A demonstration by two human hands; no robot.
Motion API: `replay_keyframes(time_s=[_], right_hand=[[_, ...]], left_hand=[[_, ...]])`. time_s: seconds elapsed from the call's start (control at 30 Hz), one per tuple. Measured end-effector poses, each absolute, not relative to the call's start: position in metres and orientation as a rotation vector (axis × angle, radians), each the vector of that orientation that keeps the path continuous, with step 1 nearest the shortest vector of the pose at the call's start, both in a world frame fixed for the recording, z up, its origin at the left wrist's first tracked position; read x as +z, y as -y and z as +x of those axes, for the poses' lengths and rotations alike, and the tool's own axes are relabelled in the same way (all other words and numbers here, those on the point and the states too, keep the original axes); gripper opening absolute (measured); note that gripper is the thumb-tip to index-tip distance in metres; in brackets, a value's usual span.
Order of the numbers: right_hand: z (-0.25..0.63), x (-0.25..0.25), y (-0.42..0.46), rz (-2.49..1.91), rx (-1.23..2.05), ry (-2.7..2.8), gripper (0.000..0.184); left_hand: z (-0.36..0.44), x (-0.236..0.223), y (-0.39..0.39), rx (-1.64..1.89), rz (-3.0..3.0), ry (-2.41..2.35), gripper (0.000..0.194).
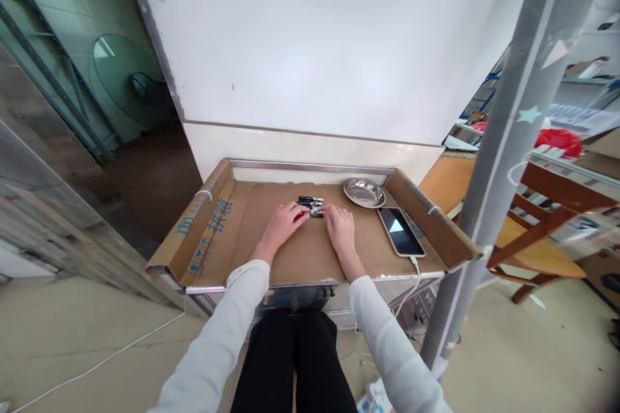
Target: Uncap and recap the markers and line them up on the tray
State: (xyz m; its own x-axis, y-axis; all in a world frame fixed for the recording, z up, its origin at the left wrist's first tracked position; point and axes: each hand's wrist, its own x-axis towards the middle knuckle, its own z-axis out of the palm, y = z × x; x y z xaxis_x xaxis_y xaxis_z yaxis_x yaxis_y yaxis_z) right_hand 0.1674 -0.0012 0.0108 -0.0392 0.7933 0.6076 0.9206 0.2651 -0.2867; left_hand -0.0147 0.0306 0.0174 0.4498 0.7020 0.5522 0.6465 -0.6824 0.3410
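Both my hands rest on a cardboard-lined tabletop [271,251]. My left hand [283,222] and my right hand [340,227] meet at a small cluster of black pen-like parts [310,205] lying near the back middle of the cardboard. The fingertips of both hands are curled onto these parts and appear to pinch them, though what exactly each holds is too small to make out. White sleeves cover both forearms.
A shallow metal bowl [364,192] sits at the back right of the cardboard. A phone [400,231] with a white cable lies to the right. A grey pole [489,174] stands at the right, with a wooden chair [542,232] beyond it. A white wall is behind.
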Motion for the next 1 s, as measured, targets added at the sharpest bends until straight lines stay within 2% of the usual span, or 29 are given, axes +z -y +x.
replay_keyframes(time_s=[0.5,0.57,0.67,0.73,1.0], right_hand=[[0.16,0.012,0.005,-1.478,-0.215,1.935,0.03],[0.158,0.013,0.007,-1.395,-0.156,1.993,0.038],[0.156,0.013,0.008,-1.261,-0.06,2.092,0.066],[0.155,0.013,0.007,-1.254,-0.036,2.085,0.07],[0.161,0.007,0.001,-1.533,-0.181,1.926,0.031]], left_hand=[[-0.017,0.02,-0.03,1.107,2.645,-1.129,0.019],[-0.017,0.02,-0.029,1.132,2.636,-1.153,0.02],[-0.017,0.021,-0.029,1.169,2.612,-1.236,0.023],[-0.017,0.02,-0.031,1.183,2.599,-1.319,0.025],[-0.03,0.014,-0.04,1.043,2.421,-1.903,0.022]])
